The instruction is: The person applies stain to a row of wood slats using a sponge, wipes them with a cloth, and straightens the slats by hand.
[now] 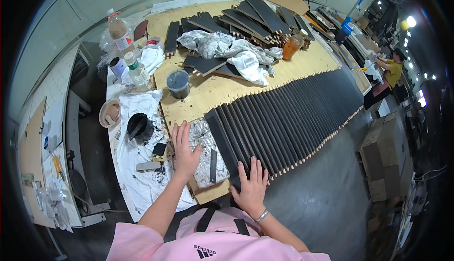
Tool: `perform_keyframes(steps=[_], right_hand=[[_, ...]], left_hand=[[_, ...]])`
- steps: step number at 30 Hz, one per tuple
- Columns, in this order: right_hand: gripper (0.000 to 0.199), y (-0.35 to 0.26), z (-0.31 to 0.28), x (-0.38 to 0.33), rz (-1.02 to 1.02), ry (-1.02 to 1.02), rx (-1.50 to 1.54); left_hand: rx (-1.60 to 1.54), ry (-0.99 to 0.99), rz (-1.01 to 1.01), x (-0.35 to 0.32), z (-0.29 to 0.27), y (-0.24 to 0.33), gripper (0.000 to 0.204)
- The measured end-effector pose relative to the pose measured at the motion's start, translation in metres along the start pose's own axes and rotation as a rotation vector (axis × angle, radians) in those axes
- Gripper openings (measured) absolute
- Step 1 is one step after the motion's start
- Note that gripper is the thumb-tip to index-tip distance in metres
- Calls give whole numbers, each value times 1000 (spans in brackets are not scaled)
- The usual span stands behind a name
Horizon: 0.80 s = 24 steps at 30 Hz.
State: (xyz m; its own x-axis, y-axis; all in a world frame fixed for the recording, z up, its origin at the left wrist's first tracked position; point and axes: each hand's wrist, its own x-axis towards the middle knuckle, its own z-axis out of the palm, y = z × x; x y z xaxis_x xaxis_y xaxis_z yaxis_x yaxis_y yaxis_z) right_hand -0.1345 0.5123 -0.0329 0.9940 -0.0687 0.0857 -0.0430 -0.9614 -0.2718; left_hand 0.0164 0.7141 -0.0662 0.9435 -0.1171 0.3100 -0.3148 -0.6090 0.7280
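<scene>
A long row of black-faced wooden slats [291,117] lies side by side across the table, with bare wood tenons at their ends. My right hand [251,187] rests on the near ends of the leftmost slats, fingers spread. To its left is a flat block wrapped in shiny silvery film [200,140], bearing a small dark strip [213,165]. My left hand [186,153] lies along the block's left side, fingers extended and thumb out over the film. Neither hand grips anything. Left of it stand a paint-covered black cup [140,127] and a small black-stained sponge [160,151].
Stained white cloth [130,185] covers the table's left side. Behind are a cup of dark liquid [178,85], piled dark boards [250,20], crumpled rags [213,46] and an amber bottle [293,45]. Cardboard boxes [385,154] stand at right; a person [392,72] works farther back.
</scene>
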Motion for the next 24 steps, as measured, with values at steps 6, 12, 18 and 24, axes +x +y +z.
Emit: perform_keyframes(steps=[6,12,18,24], right_hand=[[88,2,-13,-10,2,72,99],[70,-5,-76,10,-91,65,126],[48,-176,-174,69,-838,318,126],[47,-207,-225,57,-1118,406,-27]], left_hand=[[-42,68,-33,2,-12,-2,72],[-109,90,-93,3,-52,24,70],[-343,52,-106,7,-40,71,62],[-557,-61,-134,14,-42,120,64]])
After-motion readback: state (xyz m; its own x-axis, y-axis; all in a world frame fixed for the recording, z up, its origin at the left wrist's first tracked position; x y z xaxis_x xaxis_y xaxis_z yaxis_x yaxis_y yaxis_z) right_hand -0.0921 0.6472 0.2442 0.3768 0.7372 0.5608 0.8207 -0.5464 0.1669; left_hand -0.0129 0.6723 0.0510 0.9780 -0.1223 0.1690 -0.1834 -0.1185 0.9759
